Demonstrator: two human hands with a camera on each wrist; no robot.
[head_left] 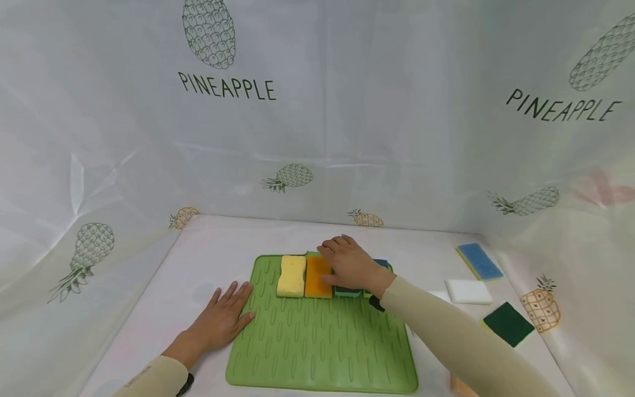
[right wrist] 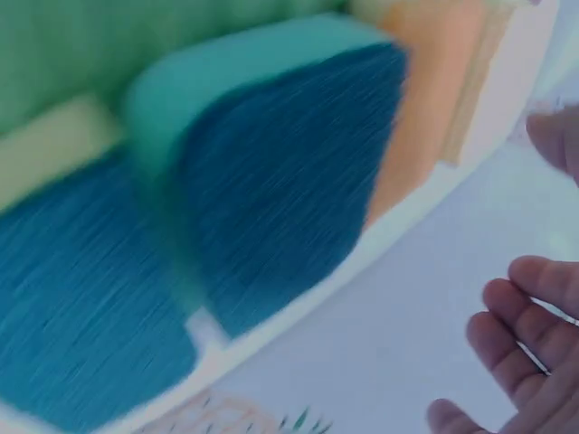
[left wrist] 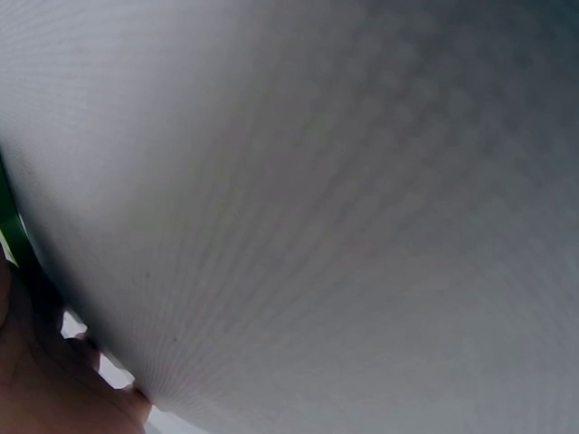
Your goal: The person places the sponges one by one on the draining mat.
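Observation:
A green ridged mat lies on the table. Along its far edge stands a row of sponges: a yellow wavy-sided one, an orange one, and a teal one with a dark scouring face. Beside that is another dark-faced sponge, largely covered by the right arm in the head view. My right hand is over the row, fingers loosely bent; its wrist view shows nothing between fingers and thumb. Spread flat, my left hand rests by the mat's left edge, fingertips at the rim.
Right of the mat lie a blue-and-yellow sponge, a white sponge and a dark green sponge. An orange item shows partly beneath the right sleeve. A pineapple-printed sheet rises behind the table and at both sides.

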